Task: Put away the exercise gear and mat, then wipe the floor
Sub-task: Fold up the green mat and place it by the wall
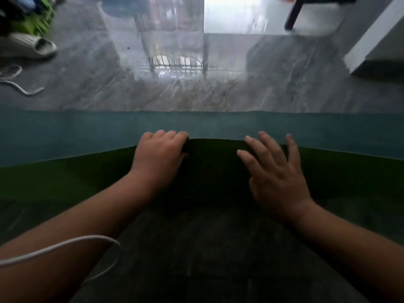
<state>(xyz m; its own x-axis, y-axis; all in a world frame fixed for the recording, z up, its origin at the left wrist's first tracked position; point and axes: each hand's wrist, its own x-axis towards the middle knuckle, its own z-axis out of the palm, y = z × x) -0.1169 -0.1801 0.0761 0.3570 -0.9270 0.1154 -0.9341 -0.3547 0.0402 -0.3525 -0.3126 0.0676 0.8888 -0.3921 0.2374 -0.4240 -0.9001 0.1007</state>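
An exercise mat lies across the grey floor, its flat part blue-green on top. The near part is rolled or folded over, showing a dark green side. My left hand grips the top edge of the dark green roll, fingers curled over it. My right hand presses flat on the roll to the right, fingers spread and straight. Both forearms reach in from the bottom of the view.
Glossy grey tile floor stretches beyond the mat. A pale slipper and a shoe lie at the far left, with a white cord near them. A white wall corner stands at the far right. A white cable crosses my left forearm.
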